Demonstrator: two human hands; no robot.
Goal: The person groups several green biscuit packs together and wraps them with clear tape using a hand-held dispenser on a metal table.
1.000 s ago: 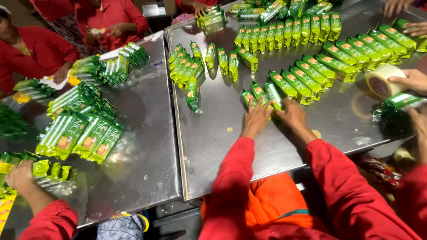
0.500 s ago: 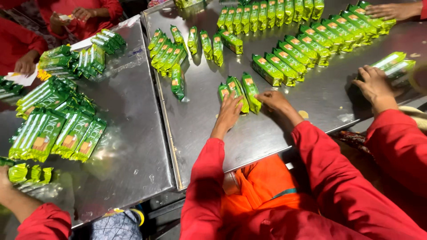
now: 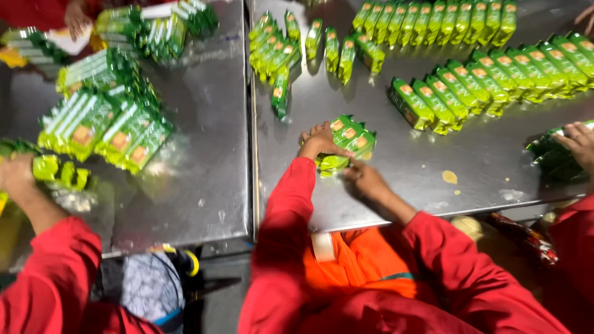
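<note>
- The left hand point(image 3: 318, 139) and right hand point(image 3: 362, 178) now close from both sides on a small bundle of green packets point(image 3: 344, 141), pulled together on the steel tabletop point(image 3: 396, 185) just in front of the person; half a second ago the same packets lay side by side under the fingertips, nearer the long rows.
- Both hands are cupped around the bundle, the left at its far-left corner, the right at its near edge, so the gathering looks done and the packets sit squared as one stack.
- Beyond them, slanted rows of green packets point(image 3: 470, 86) lie untouched, with a loose cluster point(image 3: 278, 52) at the left.
- A co-worker's hand point(image 3: 578, 145) rests on more packets at the right edge; on the neighbouring tabletop point(image 3: 204, 154), wrapped multipacks point(image 3: 102, 127) lie piled.
</note>
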